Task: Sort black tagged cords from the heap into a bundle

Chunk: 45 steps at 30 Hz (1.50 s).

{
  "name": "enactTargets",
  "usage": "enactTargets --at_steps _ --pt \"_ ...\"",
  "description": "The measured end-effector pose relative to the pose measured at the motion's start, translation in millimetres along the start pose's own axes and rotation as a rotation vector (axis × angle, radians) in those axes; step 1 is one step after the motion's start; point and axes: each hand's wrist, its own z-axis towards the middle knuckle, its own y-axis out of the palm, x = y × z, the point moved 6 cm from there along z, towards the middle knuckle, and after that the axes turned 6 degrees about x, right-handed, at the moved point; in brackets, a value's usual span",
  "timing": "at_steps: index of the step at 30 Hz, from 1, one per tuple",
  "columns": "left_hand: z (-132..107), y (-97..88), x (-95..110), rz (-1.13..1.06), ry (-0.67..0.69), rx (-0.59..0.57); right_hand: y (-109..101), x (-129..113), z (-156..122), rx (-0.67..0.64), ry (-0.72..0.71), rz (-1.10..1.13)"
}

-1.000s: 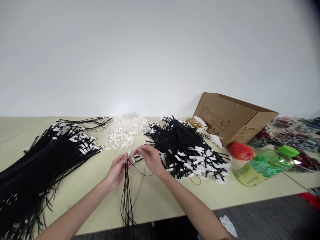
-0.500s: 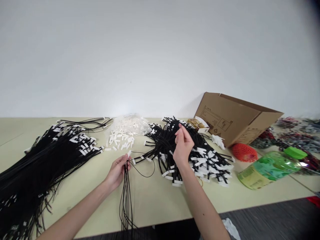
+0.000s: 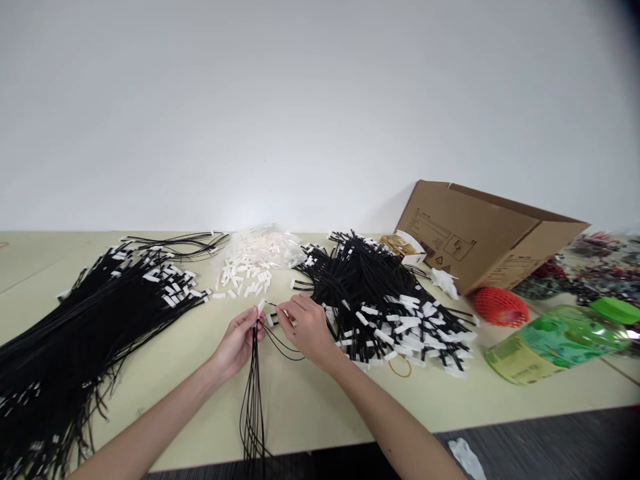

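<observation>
Between the fingertips of my left hand is a white connector, closed in a pinch. Thin black wires hang from it down over the table's front edge. My right hand pinches the end of one black wire just to the right of the connector. Whether the wire tip touches the connector is too small to tell. Loops of wire curve below the right hand. Behind the left hand lie loose white connectors beside a clear plastic bag holding more of them.
A large bundle of black wires with white ends covers the left. Another wire pile lies right of centre, with a rubber band in front. Farther right are a cardboard box, a red foam net and a green bottle.
My right hand has come down and left from above the right wire pile to beside the connector, and now pinches a wire end there. My left hand has barely moved.
</observation>
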Motion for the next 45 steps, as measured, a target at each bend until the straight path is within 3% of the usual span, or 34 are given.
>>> enactTargets --at_steps 5,14,25,35,45 --pt "-1 2.6 -1 -0.021 -0.031 -0.036 4 -8 -4 -0.025 -0.112 -0.04" --pt "-6 8.2 -7 -0.029 -0.175 -0.087 8 1 -6 -0.002 -0.072 -0.1" --pt "-7 7.0 -11 -0.106 -0.276 -0.067 7 4 -3 -0.016 -0.057 -0.104" --pt "-7 6.2 -12 -0.151 -0.308 -0.04 8 7 -4 -0.019 -0.069 -0.108" --pt "-7 7.2 -9 -0.087 -0.247 -0.046 -2 7 1 0.0 -0.007 -0.003"
